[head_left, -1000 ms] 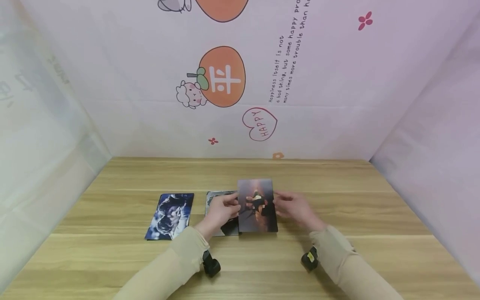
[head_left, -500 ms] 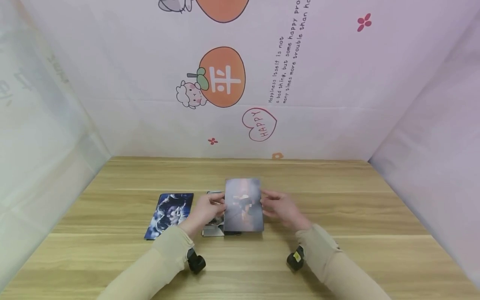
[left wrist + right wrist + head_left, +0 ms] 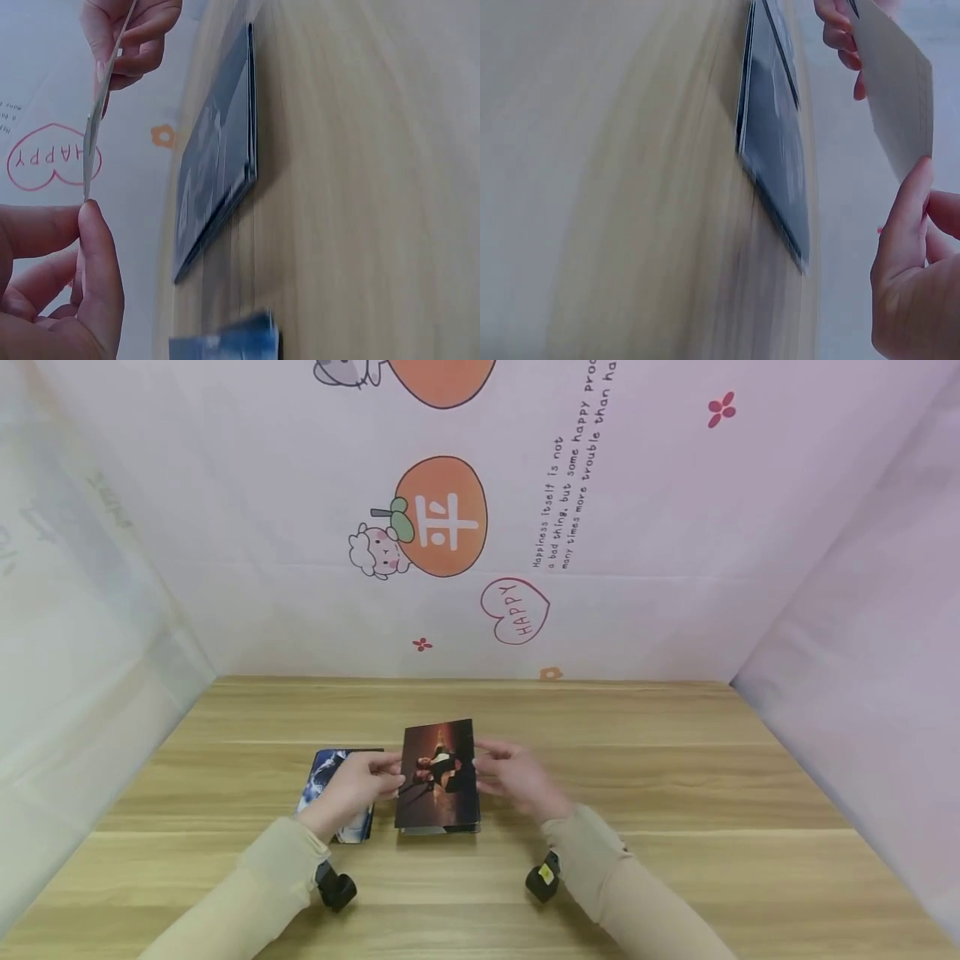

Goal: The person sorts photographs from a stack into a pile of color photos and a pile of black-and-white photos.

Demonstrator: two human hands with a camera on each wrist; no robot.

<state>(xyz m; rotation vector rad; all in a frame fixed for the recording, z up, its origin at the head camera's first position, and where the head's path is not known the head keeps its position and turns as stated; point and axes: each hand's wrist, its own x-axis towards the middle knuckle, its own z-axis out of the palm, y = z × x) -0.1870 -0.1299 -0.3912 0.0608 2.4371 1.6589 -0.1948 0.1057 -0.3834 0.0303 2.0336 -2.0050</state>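
Between both hands is a photo card with a dark picture and an orange glow; its pale back faces the right wrist camera. My left hand pinches its left edge between thumb and fingers. On the opposite edge, my right hand pinches it the same way. The card is held up above a small stack of grey photo cards, which it mostly covers in the head view. Left of that, a stack of blue photo cards lies partly hidden behind my left hand.
Everything lies on a wood-grain table. A white printed cloth with cartoon oranges and lettering stands behind it, and pale cloth walls rise on both sides. A small black camera is strapped at the left wrist, another at the right.
Both hands have carried the card leftward, from right of the grey stack to over it. The card's tilt has changed along the way. My left hand now overlaps the blue stack.
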